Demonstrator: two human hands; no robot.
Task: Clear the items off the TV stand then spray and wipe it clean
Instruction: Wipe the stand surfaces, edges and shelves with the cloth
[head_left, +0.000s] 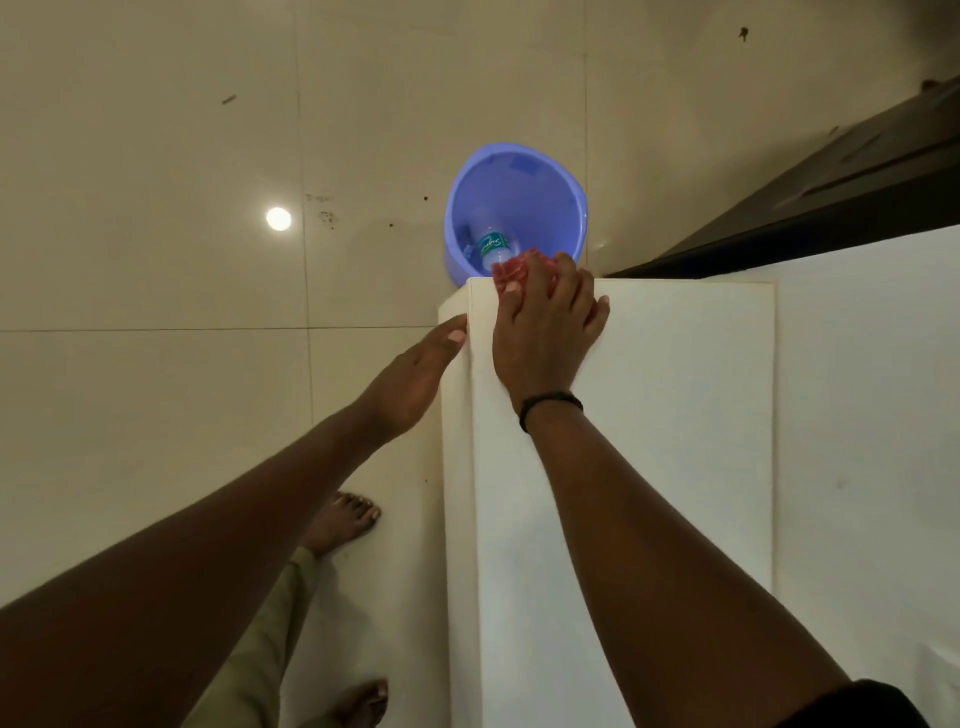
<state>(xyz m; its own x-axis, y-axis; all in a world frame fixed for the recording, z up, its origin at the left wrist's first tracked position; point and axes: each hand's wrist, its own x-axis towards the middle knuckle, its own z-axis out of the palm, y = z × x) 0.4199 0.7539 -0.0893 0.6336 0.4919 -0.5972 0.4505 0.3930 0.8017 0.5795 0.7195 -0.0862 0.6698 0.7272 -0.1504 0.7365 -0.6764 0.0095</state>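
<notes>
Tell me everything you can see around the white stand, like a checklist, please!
Surface: flat white TV stand top, cloth at its far corner.
Job's things: bunched red cloth on the stand; clear plastic bottle with a green label inside the round blue plastic bucket.
Clutter: small dark specks on the floor.
Grippers: right hand grips the cloth, thin black wristband behind it; left hand open, fingertips at the stand's left edge.
Cables: nothing seen.
Surroundings: glossy beige tiled floor, bucket standing beyond the stand; dark furniture upper right; bare foot below.
</notes>
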